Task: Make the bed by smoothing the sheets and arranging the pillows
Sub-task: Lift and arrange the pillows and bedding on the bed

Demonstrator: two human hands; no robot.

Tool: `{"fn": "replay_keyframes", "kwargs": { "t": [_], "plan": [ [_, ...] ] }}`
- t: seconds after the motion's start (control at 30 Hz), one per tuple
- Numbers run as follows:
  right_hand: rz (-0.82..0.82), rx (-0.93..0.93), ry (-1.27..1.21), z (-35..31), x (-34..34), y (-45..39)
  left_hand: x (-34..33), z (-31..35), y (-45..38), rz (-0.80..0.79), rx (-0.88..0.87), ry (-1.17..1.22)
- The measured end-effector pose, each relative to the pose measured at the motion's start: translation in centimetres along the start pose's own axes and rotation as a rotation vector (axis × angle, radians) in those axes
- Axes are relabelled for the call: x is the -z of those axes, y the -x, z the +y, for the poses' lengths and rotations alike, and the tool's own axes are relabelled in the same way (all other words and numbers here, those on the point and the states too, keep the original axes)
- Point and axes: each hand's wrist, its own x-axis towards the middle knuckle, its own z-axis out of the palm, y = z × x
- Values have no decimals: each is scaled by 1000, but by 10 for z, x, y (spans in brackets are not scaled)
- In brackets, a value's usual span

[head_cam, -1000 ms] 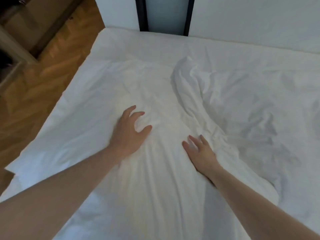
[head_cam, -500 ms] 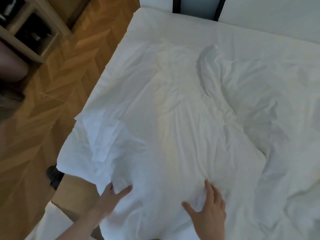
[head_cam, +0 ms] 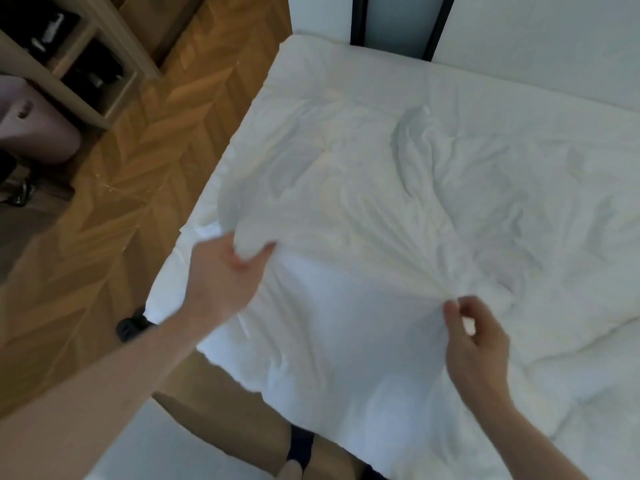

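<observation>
White, rumpled bedding filled most of the head view. Nearest the person, a loose sheet (head_cam: 346, 323) hung over the bed's near edge, its hem uneven. The left hand (head_cam: 225, 275) gripped a bunched fold at the sheet's left side, thumb and fingers curled into the cloth. The right hand (head_cam: 474, 337), a little nearer and well apart from the left, pinched a gather of the same sheet between thumb and fingertips, creases fanning out from the pinch.

Beyond the hands, the sheet lay crumpled across the mattress (head_cam: 311, 53), with a raised ridge (head_cam: 412, 133) near the middle. Its long axis appeared to run from the near edge away toward the far wall (head_cam: 554, 36), though its far end was hard to make out against the white beneath.

Smoothing looked barely begun: wrinkles covered the whole surface, and no pillows were in view, so arranging them seemed still to be done. Wooden floor (head_cam: 114, 202) lay to the left.
</observation>
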Motion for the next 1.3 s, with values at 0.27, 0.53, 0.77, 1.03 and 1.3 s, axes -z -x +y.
{"fn": "replay_keyframes", "kwargs": {
  "t": [0.27,0.53,0.77,1.03,1.3],
  "plan": [
    [251,185,25,-77,0,-107,-5,102,-142,31,-255,-279],
    [-321,145,386,23,-34,25,-70,-68,-49,-106,391,80],
    [-455,54,372,53,-63,72,-109,-136,-8,-454,798,476],
    [-242,34,265,7,-104,25,-126,64,-14,-575,-171,512],
    [123,58,73,-18,-50,-27,-127,-31,-42,-541,288,578]
  ]
}}
